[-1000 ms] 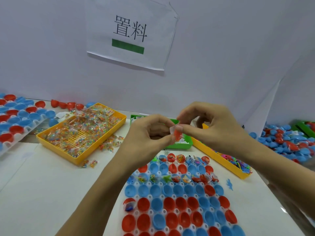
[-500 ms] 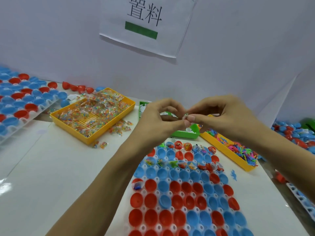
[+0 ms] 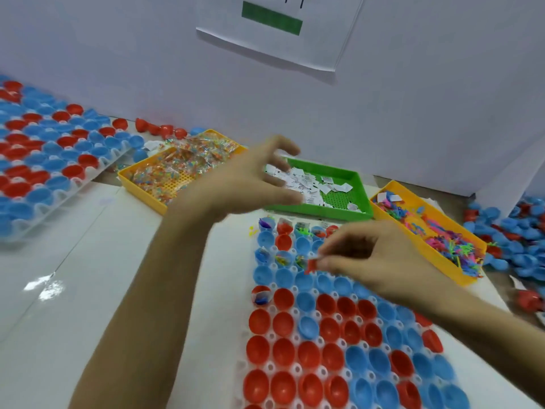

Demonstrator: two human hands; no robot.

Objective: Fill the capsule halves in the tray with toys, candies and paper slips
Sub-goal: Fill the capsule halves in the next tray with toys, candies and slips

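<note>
Near centre: white plastic tray [image 3: 241, 367] of round pockets, seated with red and blue plastic capsule halves [image 3: 306, 355]; far rows partly filled, near rows bare. Right hand [image 3: 380, 264] above the tray's far rows, thumb and forefinger pinching a small red toy with a scrap of white paper [image 3: 312, 264]. Left hand [image 3: 250, 178] raised between trays, blurred, fingers spread and loosely curved, holding nothing. Far left: yellow perforated plastic tray of wrapped multicoloured candies [image 3: 177, 169]. Far centre: green plastic tray of white paper slips [image 3: 333, 187]. Far right: yellow plastic tray of small bright plastic toys [image 3: 436, 234]. Left edge: second white tray of red and blue halves [image 3: 44, 160]. Right edge: loose heap of blue and red halves [image 3: 513, 240].
</note>
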